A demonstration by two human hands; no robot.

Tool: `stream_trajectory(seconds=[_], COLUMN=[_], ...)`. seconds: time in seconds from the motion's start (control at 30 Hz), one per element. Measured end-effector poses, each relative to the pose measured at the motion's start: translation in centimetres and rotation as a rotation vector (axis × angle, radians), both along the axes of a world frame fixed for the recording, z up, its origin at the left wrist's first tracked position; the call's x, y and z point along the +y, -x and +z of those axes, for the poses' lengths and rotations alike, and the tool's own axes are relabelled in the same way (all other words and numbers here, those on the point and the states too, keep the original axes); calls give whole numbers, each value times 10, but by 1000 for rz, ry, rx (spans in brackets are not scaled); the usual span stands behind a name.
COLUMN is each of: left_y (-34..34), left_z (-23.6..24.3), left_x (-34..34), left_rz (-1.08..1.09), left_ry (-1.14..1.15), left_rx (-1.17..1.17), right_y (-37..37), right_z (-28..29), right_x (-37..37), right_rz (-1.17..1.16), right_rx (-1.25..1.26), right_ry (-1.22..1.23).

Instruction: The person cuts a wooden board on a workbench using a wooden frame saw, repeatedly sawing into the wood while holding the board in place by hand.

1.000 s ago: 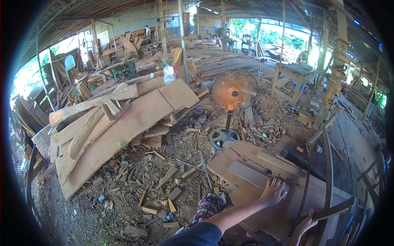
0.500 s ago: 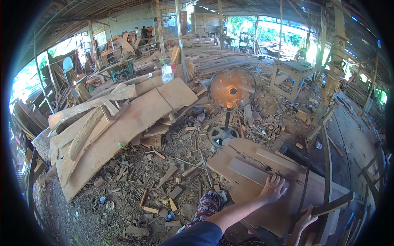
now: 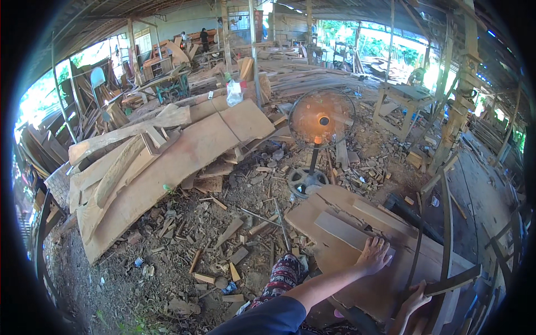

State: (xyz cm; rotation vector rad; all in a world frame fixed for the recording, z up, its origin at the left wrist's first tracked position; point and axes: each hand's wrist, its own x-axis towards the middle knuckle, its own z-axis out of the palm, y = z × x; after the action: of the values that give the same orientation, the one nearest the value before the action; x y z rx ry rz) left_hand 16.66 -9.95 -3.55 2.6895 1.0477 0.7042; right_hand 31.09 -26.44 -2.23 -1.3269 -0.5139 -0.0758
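Note:
My left hand (image 3: 374,256) lies with its fingers stretched over the near end of a narrow flat board (image 3: 341,230). That board rests on a wide brown wooden slab (image 3: 346,279) in front of me on the right. Lower right, my right hand (image 3: 416,300) is closed round the end of a wooden crossbar. The bar looks like part of a frame saw (image 3: 453,280), with a long beam and a thin dark strip running away from me across the slab. Where the strip meets the wood I cannot make out.
A standing fan (image 3: 322,120) with an orange centre stands beyond the slab. To the left, a long slab (image 3: 184,156) lies on stacked timber. Wood offcuts (image 3: 229,233) litter the dirt ground. A wooden post (image 3: 455,106) and a rough wooden table (image 3: 403,106) stand at the right.
The view has shifted slightly, so the surroundings sit a little to the right. Both hands keep nearly the same places on the board and the saw.

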Motion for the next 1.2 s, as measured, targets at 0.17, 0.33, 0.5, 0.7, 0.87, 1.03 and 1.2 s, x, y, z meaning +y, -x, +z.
stream_trajectory(seconds=[0.17,0.33,0.5,0.7,0.87,1.03,1.2], left_y=[-3,-7,-5,-3,-5,-1,1], left_z=[-6,-13,-10,-14,-8,-13,-1], left_x=[2,3,3,1,2,2,-2], left_rz=[1,3,-14,33,-1,39,-9], left_ry=[-7,-13,27,-93,-35,-69,17], left_rx=[-41,-80,-28,-82,-47,-80,-69], right_y=[3,-4,2,8,-10,-9,-15], right_z=[6,0,6,9,-5,-8,-13], right_x=[2,1,0,0,-1,-1,-1], right_rz=[-19,-32,-31,1,-6,6,-41], right_rx=[-7,-28,26,0,-7,5,6], right_ry=[18,47,0,5,18,6,8])
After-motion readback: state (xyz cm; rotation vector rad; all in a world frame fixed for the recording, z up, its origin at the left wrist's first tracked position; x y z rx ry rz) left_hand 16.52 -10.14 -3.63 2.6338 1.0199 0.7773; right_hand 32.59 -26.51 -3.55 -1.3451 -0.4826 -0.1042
